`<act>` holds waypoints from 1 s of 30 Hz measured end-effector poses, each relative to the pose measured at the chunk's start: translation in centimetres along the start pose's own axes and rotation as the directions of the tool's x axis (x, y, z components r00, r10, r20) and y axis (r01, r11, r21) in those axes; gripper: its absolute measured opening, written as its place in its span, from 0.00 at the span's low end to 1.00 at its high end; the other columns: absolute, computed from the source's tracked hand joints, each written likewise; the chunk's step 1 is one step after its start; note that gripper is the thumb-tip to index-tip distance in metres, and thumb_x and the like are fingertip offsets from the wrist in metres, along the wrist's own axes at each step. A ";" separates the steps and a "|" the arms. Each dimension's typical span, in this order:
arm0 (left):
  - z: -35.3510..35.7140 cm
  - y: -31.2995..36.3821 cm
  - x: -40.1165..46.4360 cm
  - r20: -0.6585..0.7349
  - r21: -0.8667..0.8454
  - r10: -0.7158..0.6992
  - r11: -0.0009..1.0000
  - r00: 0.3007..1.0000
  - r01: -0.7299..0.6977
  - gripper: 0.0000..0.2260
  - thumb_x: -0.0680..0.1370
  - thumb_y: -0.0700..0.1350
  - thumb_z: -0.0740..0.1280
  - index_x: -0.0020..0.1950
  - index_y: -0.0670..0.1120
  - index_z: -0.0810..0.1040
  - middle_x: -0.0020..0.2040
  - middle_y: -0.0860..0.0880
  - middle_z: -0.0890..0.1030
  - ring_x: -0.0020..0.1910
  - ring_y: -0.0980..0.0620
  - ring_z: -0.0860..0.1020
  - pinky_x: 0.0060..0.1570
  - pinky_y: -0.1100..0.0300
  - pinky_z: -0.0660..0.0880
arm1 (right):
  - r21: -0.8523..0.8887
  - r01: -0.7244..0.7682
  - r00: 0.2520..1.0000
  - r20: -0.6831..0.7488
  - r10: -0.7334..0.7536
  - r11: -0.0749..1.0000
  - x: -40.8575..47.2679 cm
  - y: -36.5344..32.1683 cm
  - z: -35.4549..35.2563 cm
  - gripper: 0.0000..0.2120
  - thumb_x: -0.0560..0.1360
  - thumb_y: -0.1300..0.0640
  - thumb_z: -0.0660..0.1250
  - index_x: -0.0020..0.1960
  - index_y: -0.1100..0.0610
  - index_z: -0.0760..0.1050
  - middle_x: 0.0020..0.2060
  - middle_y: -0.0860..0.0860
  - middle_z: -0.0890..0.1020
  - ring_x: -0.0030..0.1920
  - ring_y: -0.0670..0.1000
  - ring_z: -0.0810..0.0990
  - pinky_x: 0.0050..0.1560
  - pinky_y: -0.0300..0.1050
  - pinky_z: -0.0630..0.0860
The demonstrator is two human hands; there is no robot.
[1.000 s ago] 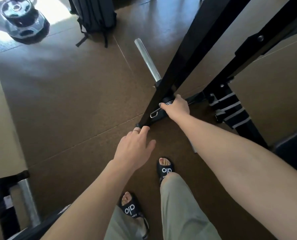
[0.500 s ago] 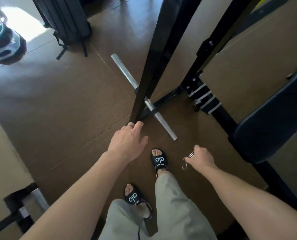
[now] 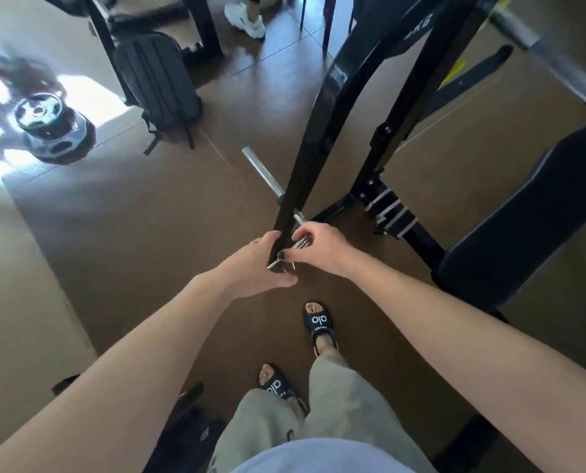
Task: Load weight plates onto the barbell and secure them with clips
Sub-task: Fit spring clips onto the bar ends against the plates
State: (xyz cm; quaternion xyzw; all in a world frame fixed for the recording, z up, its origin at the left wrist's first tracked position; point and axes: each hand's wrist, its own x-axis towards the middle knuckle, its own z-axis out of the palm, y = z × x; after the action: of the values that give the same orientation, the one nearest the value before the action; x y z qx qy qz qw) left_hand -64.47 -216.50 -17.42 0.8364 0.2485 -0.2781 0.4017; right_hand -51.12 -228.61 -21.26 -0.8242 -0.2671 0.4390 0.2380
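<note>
Near centre, right hand pinches spring clip w/ left hand curled at it beside rack upright; should squeeze fully; plates lie far, 10 o'clock.

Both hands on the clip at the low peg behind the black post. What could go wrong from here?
1. The right hand pinches the metal spring clip against the black steel upright; the left hand sits just beneath, so a slipping clip may nip fingers.
2. The silver storage peg juts out low at foot level, and the black open-toed slides leave toes exposed.
3. The round weight plates lie far off on the floor, unloaded.
</note>
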 end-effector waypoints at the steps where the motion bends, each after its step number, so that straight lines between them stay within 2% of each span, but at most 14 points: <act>1: -0.7 -0.5 -0.9 0.014 -0.046 -0.006 0.999 1.000 0.007 0.41 0.78 0.55 0.73 0.83 0.51 0.53 0.79 0.49 0.66 0.74 0.47 0.70 0.66 0.58 0.68 | 0.017 0.037 0.999 0.015 -0.038 0.999 -0.5 -1.4 -0.4 0.22 0.71 0.42 0.79 0.60 0.48 0.76 0.56 0.47 0.81 0.55 0.48 0.80 0.55 0.47 0.81; 4: -3.5 -2.5 -2.6 0.011 -0.122 -0.007 0.993 1.000 0.008 0.42 0.75 0.59 0.76 0.82 0.59 0.55 0.79 0.54 0.66 0.75 0.51 0.67 0.69 0.57 0.65 | 0.054 0.146 0.988 0.043 -0.149 0.988 -1.5 -5.6 -2.1 0.20 0.72 0.46 0.79 0.58 0.51 0.78 0.52 0.48 0.82 0.51 0.46 0.81 0.52 0.44 0.81; 8: -6.1 -3.5 -3.0 -0.018 -0.290 0.040 0.956 0.999 -0.044 0.31 0.75 0.58 0.75 0.75 0.65 0.67 0.73 0.60 0.72 0.72 0.59 0.69 0.72 0.56 0.65 | 0.276 0.204 0.974 0.037 -0.222 0.939 -1.8 -9.1 -3.7 0.17 0.74 0.56 0.79 0.59 0.58 0.79 0.46 0.52 0.84 0.41 0.42 0.85 0.41 0.34 0.79; 10: -6.7 -3.3 -2.8 -0.049 -0.314 0.048 0.947 0.998 -0.062 0.26 0.77 0.56 0.74 0.73 0.64 0.70 0.67 0.61 0.76 0.67 0.58 0.73 0.67 0.57 0.67 | 0.359 0.212 0.972 0.017 -0.233 0.909 -1.1 -9.8 -3.8 0.16 0.75 0.58 0.78 0.60 0.60 0.79 0.48 0.54 0.84 0.43 0.44 0.86 0.44 0.35 0.80; 14: -9.2 -1.9 -0.9 -0.128 -0.360 0.042 0.929 0.991 -0.086 0.18 0.79 0.52 0.72 0.68 0.59 0.75 0.56 0.57 0.81 0.55 0.55 0.79 0.52 0.61 0.72 | 0.434 0.267 0.963 -0.080 -0.258 0.861 1.4 -11.8 -5.3 0.17 0.75 0.53 0.78 0.59 0.61 0.79 0.45 0.53 0.85 0.43 0.46 0.87 0.48 0.42 0.83; 17: -12.1 -0.8 0.3 -0.156 -0.335 0.027 0.939 0.987 -0.078 0.08 0.80 0.54 0.69 0.58 0.59 0.77 0.52 0.57 0.82 0.52 0.58 0.79 0.47 0.64 0.70 | 0.445 0.296 0.955 -0.158 -0.252 0.845 3.3 -13.6 -6.1 0.21 0.74 0.42 0.77 0.58 0.56 0.79 0.47 0.51 0.86 0.47 0.47 0.87 0.54 0.50 0.85; 19: -14.7 -0.2 0.9 -0.198 -0.318 0.016 0.945 0.980 -0.079 0.02 0.82 0.56 0.66 0.53 0.60 0.77 0.50 0.56 0.82 0.51 0.56 0.79 0.47 0.63 0.70 | 0.461 0.315 0.948 -0.190 -0.254 0.829 4.6 -15.3 -6.6 0.26 0.73 0.38 0.75 0.62 0.53 0.77 0.52 0.48 0.85 0.53 0.48 0.86 0.61 0.54 0.82; 21: -16.9 0.1 1.6 -0.210 -0.349 0.012 0.933 0.978 -0.087 0.06 0.83 0.58 0.63 0.49 0.60 0.78 0.50 0.51 0.84 0.52 0.50 0.80 0.50 0.60 0.73 | 0.471 0.311 0.949 -0.206 -0.239 0.826 5.8 -17.0 -7.3 0.28 0.75 0.37 0.72 0.68 0.52 0.73 0.56 0.46 0.84 0.58 0.46 0.84 0.66 0.54 0.79; 23: -19.1 -0.1 2.6 -0.220 -0.405 0.027 0.907 0.975 -0.117 0.12 0.79 0.64 0.63 0.47 0.59 0.80 0.49 0.43 0.86 0.55 0.41 0.81 0.60 0.47 0.76 | 0.486 0.294 0.953 -0.211 -0.216 0.823 7.0 -18.6 -7.9 0.26 0.78 0.37 0.69 0.69 0.50 0.71 0.57 0.45 0.83 0.59 0.46 0.82 0.69 0.53 0.76; 25: -21.5 -0.8 3.7 -0.231 -0.460 0.041 0.876 0.972 -0.146 0.25 0.72 0.69 0.63 0.52 0.50 0.80 0.50 0.37 0.85 0.57 0.35 0.81 0.65 0.37 0.75 | 0.496 0.277 0.958 -0.212 -0.194 0.823 8.5 -19.9 -8.1 0.23 0.79 0.37 0.68 0.68 0.48 0.72 0.57 0.45 0.83 0.60 0.45 0.82 0.70 0.53 0.75; 26: -22.8 -1.4 4.5 -0.225 -0.432 0.056 0.889 0.973 -0.151 0.27 0.72 0.69 0.63 0.54 0.47 0.80 0.50 0.38 0.85 0.56 0.36 0.81 0.65 0.38 0.75 | 0.509 0.267 0.960 -0.213 -0.181 0.818 9.4 -20.6 -8.0 0.22 0.79 0.37 0.68 0.67 0.47 0.72 0.57 0.45 0.84 0.60 0.44 0.82 0.70 0.53 0.75; 27: -24.2 -2.0 5.4 -0.222 -0.372 0.077 0.915 0.972 -0.158 0.25 0.76 0.68 0.62 0.56 0.48 0.80 0.48 0.41 0.85 0.53 0.39 0.82 0.62 0.41 0.77 | 0.532 0.262 0.961 -0.219 -0.168 0.805 10.2 -21.5 -8.0 0.22 0.78 0.36 0.69 0.66 0.46 0.72 0.57 0.45 0.84 0.60 0.44 0.82 0.70 0.52 0.75; 29: -27.1 -3.4 7.1 -0.214 -0.215 0.128 0.961 0.968 -0.175 0.21 0.80 0.67 0.59 0.62 0.54 0.79 0.46 0.50 0.84 0.48 0.48 0.81 0.54 0.51 0.77 | 0.593 0.248 0.961 -0.249 -0.118 0.766 12.1 -23.5 -7.7 0.27 0.74 0.34 0.72 0.67 0.48 0.73 0.58 0.46 0.84 0.61 0.45 0.83 0.69 0.52 0.76; 30: -28.6 -4.0 7.9 -0.201 -0.145 0.164 0.970 0.966 -0.195 0.21 0.80 0.68 0.58 0.66 0.58 0.76 0.48 0.53 0.83 0.49 0.51 0.79 0.52 0.53 0.74 | 0.619 0.243 0.959 -0.270 -0.088 0.747 13.2 -24.7 -7.6 0.30 0.73 0.34 0.74 0.67 0.49 0.73 0.58 0.47 0.84 0.60 0.45 0.83 0.68 0.52 0.76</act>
State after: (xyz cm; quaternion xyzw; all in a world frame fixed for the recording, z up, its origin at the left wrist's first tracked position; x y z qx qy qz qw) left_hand -53.71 -189.62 -9.84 0.8422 0.2302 -0.1391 0.4673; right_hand -44.10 -202.91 -9.83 -0.7082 -0.1433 0.3854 0.5740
